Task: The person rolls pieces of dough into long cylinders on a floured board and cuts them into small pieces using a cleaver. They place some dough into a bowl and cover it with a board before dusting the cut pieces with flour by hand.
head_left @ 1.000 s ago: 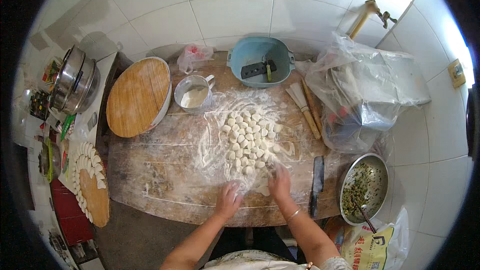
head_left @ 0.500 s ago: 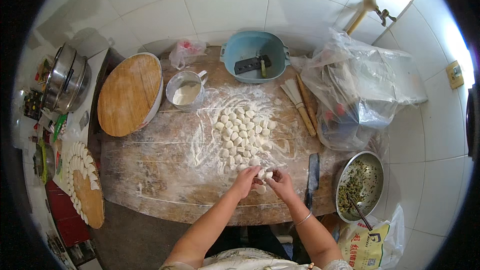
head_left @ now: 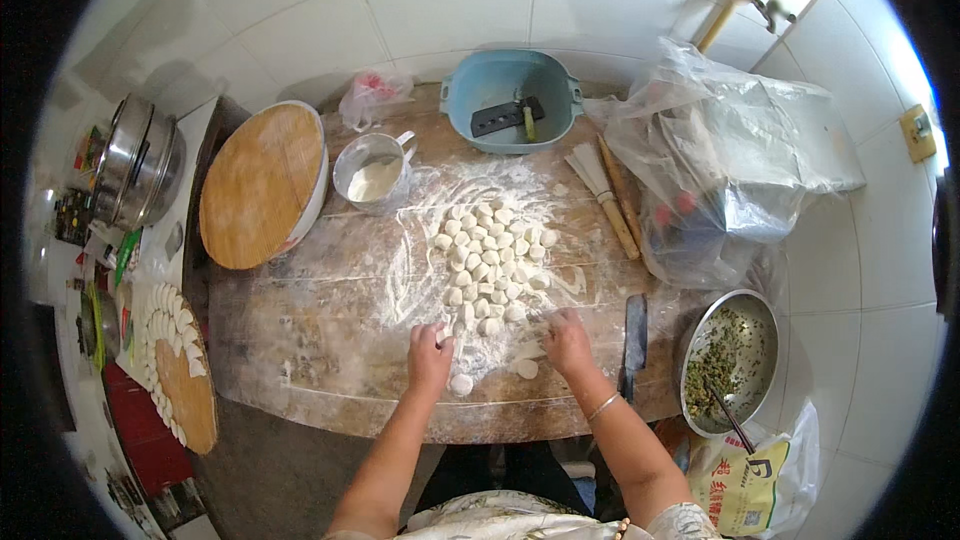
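On the floured board sits a cluster of small dough pieces (head_left: 490,262). My left hand (head_left: 430,358) is at the cluster's near left, its fingers curled; a bit of white shows at the fingertips, too small to make out. Across from it, my right hand (head_left: 570,344) rests low at the near right edge of the flour, fingers bent down and partly hidden. Between my wrists and the cluster lie two flattened dough pieces, a left one (head_left: 461,384) and a right one (head_left: 527,369). A cleaver (head_left: 635,340) lies to the right of my right hand.
At right stand a metal bowl of chopped filling (head_left: 765,350) and a plastic-covered bundle (head_left: 740,170). Behind are a blue basin (head_left: 470,90), a flour cup (head_left: 385,190) and a brush (head_left: 605,200). A round wooden lid (head_left: 260,185) and a board of dumplings (head_left: 195,400) are left.
My hands have moved apart from the dough pieces they held together, the left one going left and the right slightly right. Two flattened pieces now lie on the near board.
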Demonstrator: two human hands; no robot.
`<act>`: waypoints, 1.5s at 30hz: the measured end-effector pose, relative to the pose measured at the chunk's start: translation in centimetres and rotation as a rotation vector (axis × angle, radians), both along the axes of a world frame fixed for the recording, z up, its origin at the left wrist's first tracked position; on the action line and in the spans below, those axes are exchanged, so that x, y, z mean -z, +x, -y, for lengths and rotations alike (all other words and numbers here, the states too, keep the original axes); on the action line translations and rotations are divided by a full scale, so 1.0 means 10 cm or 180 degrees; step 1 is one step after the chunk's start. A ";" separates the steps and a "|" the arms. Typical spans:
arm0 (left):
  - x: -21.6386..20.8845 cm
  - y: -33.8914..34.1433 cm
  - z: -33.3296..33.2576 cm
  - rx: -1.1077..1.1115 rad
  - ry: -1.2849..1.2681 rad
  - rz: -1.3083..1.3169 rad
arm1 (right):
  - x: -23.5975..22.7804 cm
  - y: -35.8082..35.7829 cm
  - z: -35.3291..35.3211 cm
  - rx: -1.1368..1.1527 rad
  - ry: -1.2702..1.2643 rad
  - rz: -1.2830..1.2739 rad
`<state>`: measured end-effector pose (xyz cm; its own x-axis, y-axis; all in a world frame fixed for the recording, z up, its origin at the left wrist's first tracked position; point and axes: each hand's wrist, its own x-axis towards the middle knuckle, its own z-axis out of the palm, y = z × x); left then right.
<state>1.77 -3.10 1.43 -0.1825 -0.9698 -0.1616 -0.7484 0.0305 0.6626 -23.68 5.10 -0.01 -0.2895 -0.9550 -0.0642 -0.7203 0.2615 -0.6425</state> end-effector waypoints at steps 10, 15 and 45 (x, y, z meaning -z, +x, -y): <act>-0.01 0.45 -0.01 0.0196 0.0510 0.0364 | 0.25 -0.31 -0.32 -0.0329 -0.0046 0.0234; -0.18 0.22 0.02 0.0475 0.0144 0.0570 | -0.33 0.21 0.08 -0.0087 0.0026 -0.0078; 0.05 -0.06 -0.43 0.1385 -0.0775 0.0161 | -0.10 0.60 -0.41 -0.0238 -0.0486 0.0015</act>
